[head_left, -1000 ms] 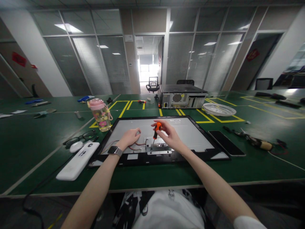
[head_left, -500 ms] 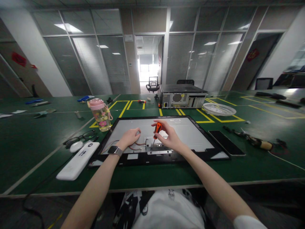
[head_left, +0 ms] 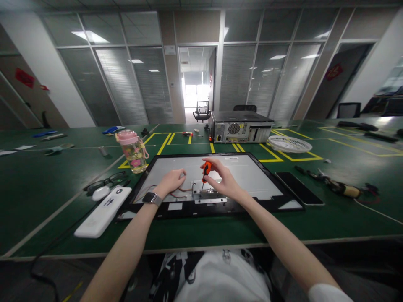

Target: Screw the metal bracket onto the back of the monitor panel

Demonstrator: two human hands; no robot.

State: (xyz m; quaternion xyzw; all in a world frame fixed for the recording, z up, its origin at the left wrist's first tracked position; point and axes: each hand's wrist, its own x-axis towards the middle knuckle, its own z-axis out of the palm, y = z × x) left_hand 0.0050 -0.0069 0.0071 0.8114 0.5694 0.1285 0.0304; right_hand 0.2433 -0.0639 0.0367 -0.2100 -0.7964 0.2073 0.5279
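Note:
My right hand [head_left: 224,178] is closed around the orange and black handle of a screwdriver [head_left: 207,167]. The screwdriver stands nearly upright, its shaft reaching down to a metal bracket [head_left: 204,193] with a small board, near the front edge of a flat display panel [head_left: 258,176]. Whether the tip sits in a screw is too small to tell. Left of the bracket, my left hand [head_left: 171,182] rests on the panel's grey back with loosely bent fingers and nothing visible in it. Thin wires [head_left: 178,195] run beneath it towards the bracket.
Left of the panel are a pink-lidded bottle [head_left: 134,153], glasses [head_left: 108,181] and a white power bank [head_left: 103,213]. A black phone [head_left: 298,188] and a bundle of wired parts [head_left: 341,186] lie to the right. Behind stand a computer case [head_left: 241,128] and a white basket [head_left: 290,144].
The screwdriver handle has shifted slightly to the left, with the right fingers turning on it. My left hand and the panel stay where they were.

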